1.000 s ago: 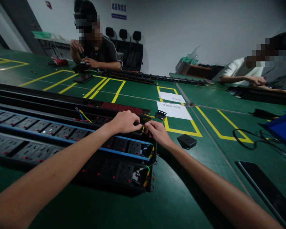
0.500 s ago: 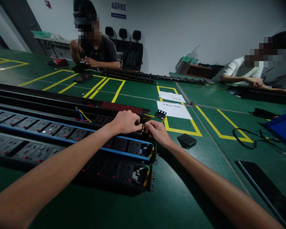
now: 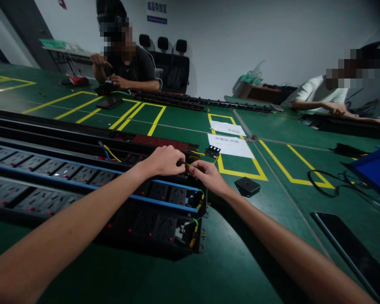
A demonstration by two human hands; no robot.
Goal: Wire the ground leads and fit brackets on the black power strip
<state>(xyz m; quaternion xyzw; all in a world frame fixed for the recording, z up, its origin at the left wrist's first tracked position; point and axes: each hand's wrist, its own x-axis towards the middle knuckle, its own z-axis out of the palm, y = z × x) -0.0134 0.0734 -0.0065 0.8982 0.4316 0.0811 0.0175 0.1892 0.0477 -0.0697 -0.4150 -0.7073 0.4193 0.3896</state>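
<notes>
The left hand is curled nearly closed, its thumb and fingertips pinched together above the open end of the black power strips, which lie side by side on the green table. The right hand meets it fingertip to fingertip, pinched the same way. Between them sits a short yellow wire, probably gripped by both, though it is too small to be sure. A small black box lies near the right wrist. White paper sheets lie beyond it.
</notes>
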